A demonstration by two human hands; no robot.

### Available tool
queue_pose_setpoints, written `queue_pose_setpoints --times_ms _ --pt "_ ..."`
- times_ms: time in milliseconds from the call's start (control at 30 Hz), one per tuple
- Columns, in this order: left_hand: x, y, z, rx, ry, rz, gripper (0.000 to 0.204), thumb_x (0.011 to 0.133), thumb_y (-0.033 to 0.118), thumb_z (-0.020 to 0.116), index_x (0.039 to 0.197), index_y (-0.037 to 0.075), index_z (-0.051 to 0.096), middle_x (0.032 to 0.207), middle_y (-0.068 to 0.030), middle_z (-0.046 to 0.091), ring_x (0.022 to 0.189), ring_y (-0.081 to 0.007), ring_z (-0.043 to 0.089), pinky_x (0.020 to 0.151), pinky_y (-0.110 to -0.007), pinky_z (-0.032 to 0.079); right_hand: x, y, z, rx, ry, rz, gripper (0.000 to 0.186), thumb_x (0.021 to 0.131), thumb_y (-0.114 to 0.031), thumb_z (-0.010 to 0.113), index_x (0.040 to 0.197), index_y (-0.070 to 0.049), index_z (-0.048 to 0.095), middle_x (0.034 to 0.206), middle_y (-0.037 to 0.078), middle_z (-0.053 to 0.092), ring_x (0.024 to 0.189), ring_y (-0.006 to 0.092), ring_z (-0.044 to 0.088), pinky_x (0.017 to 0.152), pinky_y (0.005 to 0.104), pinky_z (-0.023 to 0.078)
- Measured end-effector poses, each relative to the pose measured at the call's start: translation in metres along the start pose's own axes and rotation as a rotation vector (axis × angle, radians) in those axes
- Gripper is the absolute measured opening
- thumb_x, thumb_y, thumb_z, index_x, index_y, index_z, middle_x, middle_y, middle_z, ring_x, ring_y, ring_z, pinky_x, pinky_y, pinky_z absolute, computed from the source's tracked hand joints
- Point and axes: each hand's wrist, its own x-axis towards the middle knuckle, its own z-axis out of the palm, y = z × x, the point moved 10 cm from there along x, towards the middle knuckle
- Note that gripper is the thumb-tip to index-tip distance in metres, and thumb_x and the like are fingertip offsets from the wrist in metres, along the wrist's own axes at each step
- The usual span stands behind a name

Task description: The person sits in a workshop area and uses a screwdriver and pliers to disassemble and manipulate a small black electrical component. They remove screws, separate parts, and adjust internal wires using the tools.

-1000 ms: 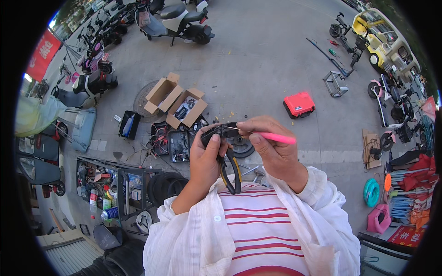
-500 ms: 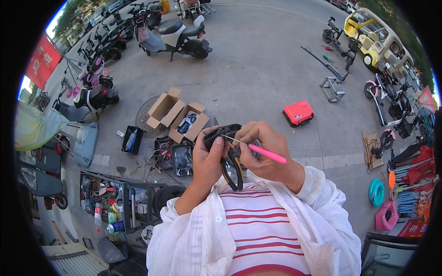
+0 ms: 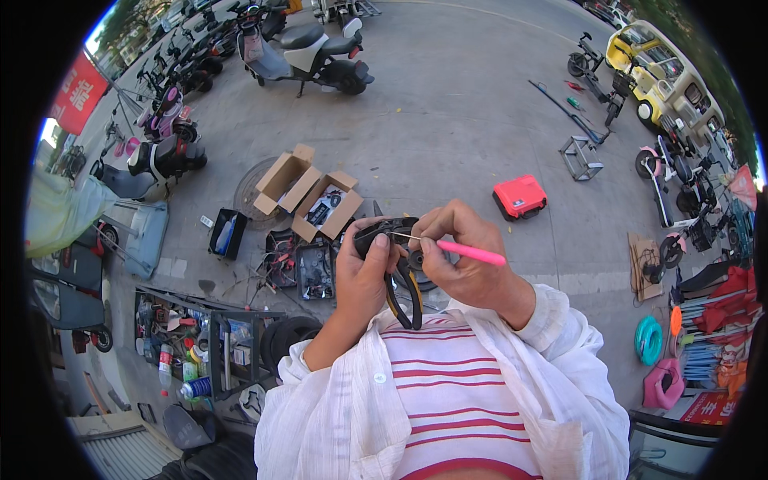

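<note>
The left hand (image 3: 364, 272) is closed around a small black part (image 3: 384, 232), held up in front of the chest with the thumb pressed on its near side. A pair of pliers (image 3: 404, 292) with black and yellow handles hangs down from the same hand, the handles pointing toward the striped shirt (image 3: 456, 384). How the pliers are held inside the palm cannot be told.

The right hand (image 3: 460, 252) sits just to the right of the left one, almost touching it. Its fingers are pinched tight on a thin tool with a pink handle (image 3: 472, 254). The handle sticks out to the right past the knuckles, and the thin metal tip points left and meets the black part near its top. The exact spot where the tip goes in is too small to see.

Below and beyond the hands lies grey pavement (image 3: 448, 120). Just left of the left hand stand open cardboard boxes (image 3: 308, 192) and black trays of small parts (image 3: 316, 268). To the right of the right hand, well apart, lies a red case (image 3: 520, 196). Farther off beyond the hands a scooter (image 3: 308, 52) is parked. Low at the left is a rack of bottles and tools (image 3: 192, 352). Nothing stands between the two hands and the part.
</note>
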Motion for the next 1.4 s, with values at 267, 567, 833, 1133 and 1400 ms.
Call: queue_pose_setpoints --times_ms 267,567,833,1133,1400 --pt "0.002 -0.004 -0.008 0.004 0.017 -0.004 0.026 0.095 0.013 0.053 0.114 -0.004 0.047 0.081 -0.0064 0.059 0.066 -0.0072 0.050 0.059 -0.020 0.039 0.007 0.006 0.006 -0.012 -0.042 0.025 0.014 0.082 -0.005 0.063 0.087 0.000 0.051 0.076 0.012 0.062 0.062 0.0200 0.064 0.056 0.0294 0.049" --pt "0.000 -0.002 -0.015 0.111 0.068 -0.034 0.023 0.095 0.012 0.053 0.112 -0.003 0.047 0.080 -0.0034 0.056 0.067 -0.0066 0.049 0.060 -0.020 0.039 -0.005 -0.033 0.036 -0.366 -0.164 -0.477 0.022 0.071 0.007 0.064 0.085 -0.001 0.050 0.087 0.013 0.058 0.079 0.0308 0.060 0.079 0.0375 0.052" --pt "-0.002 -0.003 -0.016 0.041 0.072 -0.029 0.024 0.095 0.011 0.051 0.113 -0.003 0.047 0.080 -0.0034 0.056 0.067 -0.0068 0.049 0.061 -0.020 0.039 -0.001 -0.005 0.023 -0.128 -0.051 -0.207 0.014 0.079 -0.001 0.062 0.087 -0.002 0.050 0.083 0.013 0.060 0.075 0.0251 0.062 0.071 0.0347 0.051" --pt "0.000 -0.005 -0.018 0.056 0.036 -0.018 0.023 0.095 0.011 0.051 0.114 -0.003 0.047 0.083 -0.0039 0.057 0.069 -0.0070 0.051 0.062 -0.020 0.040 0.008 0.020 0.020 0.046 -0.182 0.147 0.006 0.086 -0.001 0.056 0.089 0.001 0.051 0.086 0.010 0.063 0.077 0.0101 0.058 0.070 0.0266 0.049" --pt "0.003 -0.006 -0.020 0.080 0.033 -0.006 0.024 0.095 0.011 0.051 0.114 -0.002 0.047 0.085 -0.0044 0.059 0.070 -0.0070 0.051 0.062 -0.020 0.041 0.012 0.020 0.022 -0.011 -0.209 0.153 0.005 0.085 -0.001 0.057 0.087 0.000 0.052 0.084 0.009 0.062 0.077 0.0108 0.059 0.068 0.0260 0.049"
